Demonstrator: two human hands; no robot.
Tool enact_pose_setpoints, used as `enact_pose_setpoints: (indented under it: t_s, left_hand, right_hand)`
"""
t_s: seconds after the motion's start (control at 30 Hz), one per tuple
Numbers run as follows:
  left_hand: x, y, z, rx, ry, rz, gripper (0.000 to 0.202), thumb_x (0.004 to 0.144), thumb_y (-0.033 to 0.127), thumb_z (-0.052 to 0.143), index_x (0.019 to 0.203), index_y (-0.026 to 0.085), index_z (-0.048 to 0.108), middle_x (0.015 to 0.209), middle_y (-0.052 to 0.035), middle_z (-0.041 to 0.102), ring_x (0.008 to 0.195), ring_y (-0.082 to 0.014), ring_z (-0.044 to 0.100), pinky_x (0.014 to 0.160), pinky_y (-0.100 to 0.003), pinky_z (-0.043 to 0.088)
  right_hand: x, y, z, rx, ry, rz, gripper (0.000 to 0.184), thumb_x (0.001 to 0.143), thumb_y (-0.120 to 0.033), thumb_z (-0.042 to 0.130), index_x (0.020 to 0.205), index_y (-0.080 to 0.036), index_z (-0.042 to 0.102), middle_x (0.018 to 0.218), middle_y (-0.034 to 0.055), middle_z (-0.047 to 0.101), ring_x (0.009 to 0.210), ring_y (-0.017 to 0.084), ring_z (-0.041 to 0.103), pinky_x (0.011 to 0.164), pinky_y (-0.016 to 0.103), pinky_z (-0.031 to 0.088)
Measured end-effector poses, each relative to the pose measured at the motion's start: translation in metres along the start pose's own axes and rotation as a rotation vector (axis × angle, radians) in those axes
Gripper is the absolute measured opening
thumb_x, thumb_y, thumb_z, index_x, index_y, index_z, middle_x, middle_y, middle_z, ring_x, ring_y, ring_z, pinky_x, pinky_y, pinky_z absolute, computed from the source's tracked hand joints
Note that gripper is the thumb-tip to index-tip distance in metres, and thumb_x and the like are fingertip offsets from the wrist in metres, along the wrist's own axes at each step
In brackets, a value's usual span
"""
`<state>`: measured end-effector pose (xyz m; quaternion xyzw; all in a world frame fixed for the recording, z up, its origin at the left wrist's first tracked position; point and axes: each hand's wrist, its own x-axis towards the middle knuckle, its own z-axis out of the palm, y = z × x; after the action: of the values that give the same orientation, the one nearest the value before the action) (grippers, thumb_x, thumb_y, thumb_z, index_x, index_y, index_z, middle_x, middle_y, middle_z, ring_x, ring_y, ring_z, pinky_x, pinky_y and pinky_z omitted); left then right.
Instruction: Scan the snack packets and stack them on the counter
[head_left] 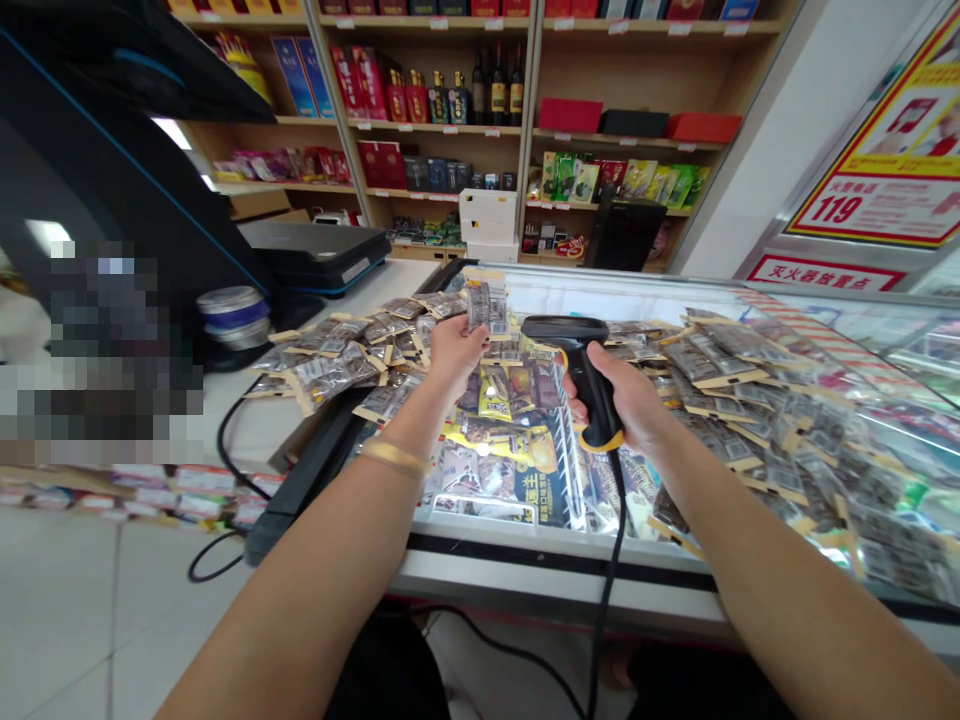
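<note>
My left hand (456, 350) is closed on a small clear snack packet (486, 305), held upright over the glass counter. A gold bracelet circles that wrist. My right hand (626, 400) grips a black barcode scanner (577, 365) with an orange base; the scanner's head points left toward the packet. The scanner's black cable (611, 580) hangs down over the counter's front edge. Many similar packets lie in two heaps, a left pile of packets (352, 360) and a right pile of packets (787, 410).
The glass-topped display counter (540, 555) holds more packaged goods inside. A dark monitor (97, 200) and a tape roll (234, 315) stand at left, with a black device (315, 255) behind. Shelves (480, 130) of bottles and boxes fill the back wall. A red and yellow poster (892, 150) hangs at right.
</note>
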<state>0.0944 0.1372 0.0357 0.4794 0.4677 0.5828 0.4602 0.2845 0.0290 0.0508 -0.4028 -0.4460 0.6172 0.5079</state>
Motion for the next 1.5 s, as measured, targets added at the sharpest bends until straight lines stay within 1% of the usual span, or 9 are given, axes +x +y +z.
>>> enact_pose_setpoints:
  t_s: [0.4,0.63,0.8,0.93,1.07,1.2,1.27,1.37,1.5]
  left_hand:
    - [0.0,0.003,-0.002,-0.026,-0.017,-0.006,0.006,0.068,0.018,0.07,0.073,0.016,0.071,0.069,0.0005,0.068,0.064,-0.0106,0.06,0.072,-0.026,0.056]
    - [-0.001,0.003,-0.001,-0.033,-0.035,-0.024,0.011,0.064,0.019,0.072,0.074,0.014,0.07,0.068,0.0004,0.067,0.064,-0.0104,0.059,0.069,-0.025,0.055]
    - [-0.005,0.015,0.006,-0.052,-0.06,-0.033,0.021,0.063,0.015,0.074,0.084,0.014,0.071,0.069,0.0027,0.067,0.062,-0.0085,0.059,0.064,-0.022,0.054]
    - [-0.015,0.038,0.033,-0.087,-0.167,0.003,0.036,0.065,0.013,0.079,0.1,0.014,0.071,0.068,0.0038,0.065,0.063,-0.0085,0.061,0.071,-0.025,0.057]
    - [-0.031,0.062,0.083,-0.095,-0.289,-0.018,0.043,0.067,0.012,0.083,0.108,0.012,0.07,0.066,0.0028,0.064,0.067,-0.0097,0.064,0.079,-0.027,0.057]
    - [-0.043,0.067,0.131,-0.02,-0.417,-0.04,0.036,0.07,0.017,0.083,0.104,0.011,0.072,0.063,0.0012,0.064,0.066,-0.0114,0.064,0.075,-0.027,0.055]
    - [-0.044,0.062,0.147,0.151,-0.461,-0.015,0.025,0.074,0.024,0.081,0.094,0.011,0.074,0.061,0.0002,0.063,0.066,-0.0141,0.064,0.072,-0.027,0.053]
    - [-0.043,0.05,0.158,0.592,-0.436,0.143,0.019,0.079,0.03,0.075,0.079,0.011,0.075,0.063,-0.0029,0.064,0.073,-0.0197,0.066,0.073,-0.029,0.051]
    - [-0.04,0.041,0.16,0.996,-0.438,0.31,0.022,0.086,0.029,0.064,0.088,0.013,0.08,0.08,-0.0077,0.073,0.084,-0.0226,0.069,0.08,-0.03,0.05]
  right_hand:
    - [-0.001,-0.003,0.002,0.014,0.019,0.047,0.06,0.068,-0.067,0.082,0.096,-0.018,0.059,0.064,0.0003,0.061,0.045,0.011,0.049,0.04,0.024,0.039]
    - [0.0,-0.002,0.004,0.053,0.038,0.046,0.056,0.073,-0.067,0.078,0.096,-0.019,0.059,0.064,-0.0007,0.061,0.044,0.01,0.048,0.039,0.023,0.039]
    - [-0.001,-0.013,0.0,0.148,0.072,0.001,0.052,0.074,-0.064,0.078,0.09,-0.019,0.059,0.062,-0.0025,0.058,0.042,0.009,0.047,0.038,0.021,0.039]
    - [-0.018,-0.038,-0.018,0.177,0.102,-0.127,0.044,0.082,-0.06,0.072,0.092,-0.019,0.062,0.064,-0.0022,0.058,0.044,0.009,0.047,0.039,0.021,0.04]
    - [-0.047,-0.065,-0.049,0.144,0.179,-0.209,0.042,0.087,-0.059,0.067,0.095,-0.018,0.065,0.064,-0.0018,0.057,0.044,0.009,0.047,0.041,0.021,0.041]
    - [-0.076,-0.079,-0.083,0.113,0.291,-0.268,0.041,0.087,-0.058,0.066,0.094,-0.017,0.068,0.066,-0.0006,0.057,0.046,0.009,0.046,0.042,0.021,0.041]
    - [-0.087,-0.081,-0.098,0.121,0.34,-0.284,0.041,0.087,-0.058,0.065,0.094,-0.017,0.068,0.066,-0.0003,0.056,0.046,0.009,0.046,0.042,0.022,0.04]
    - [-0.098,-0.079,-0.114,0.139,0.386,-0.283,0.042,0.087,-0.059,0.065,0.093,-0.017,0.068,0.066,-0.0002,0.056,0.046,0.009,0.045,0.041,0.022,0.039]
    - [-0.103,-0.075,-0.123,0.156,0.412,-0.262,0.043,0.087,-0.06,0.065,0.092,-0.017,0.068,0.065,-0.0001,0.055,0.046,0.01,0.044,0.041,0.022,0.039]
